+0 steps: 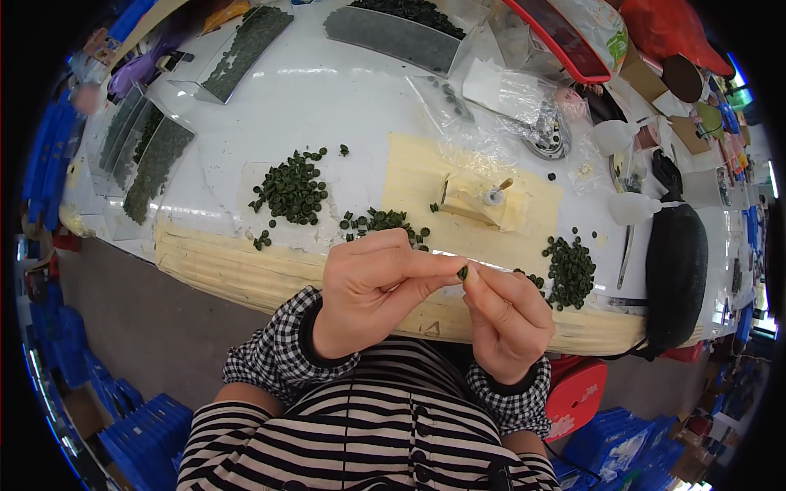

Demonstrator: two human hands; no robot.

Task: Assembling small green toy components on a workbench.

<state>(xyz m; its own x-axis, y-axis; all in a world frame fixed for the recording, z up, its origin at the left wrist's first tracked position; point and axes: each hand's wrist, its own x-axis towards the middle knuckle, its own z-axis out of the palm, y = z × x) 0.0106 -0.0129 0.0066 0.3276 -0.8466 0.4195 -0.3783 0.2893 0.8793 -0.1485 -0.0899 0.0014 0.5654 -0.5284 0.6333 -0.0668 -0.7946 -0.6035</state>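
Observation:
My left hand (364, 288) and my right hand (509, 315) meet above the table's near edge. Both are closed, thumb and finger pinching one small dark green round piece (463, 273) between them. Fingertips cover most of it, so its exact kind is unclear. Just beyond my left hand lies a small heap of similar green pieces (386, 219). A bigger heap (291, 190) is farther left, and another heap (571, 272) sits to the right of my right hand. Behind my hands, a tape-covered block (471, 203) holds a small upright white tube with a brown stick.
Clear bins of green pieces stand at the far left (160, 164), the back left (246, 53) and the back (393, 41). Plastic bags (491, 114), a red-framed device (565, 41) and white squeeze bottles (630, 209) occupy the right. A black pouch (675, 274) rests at the right edge.

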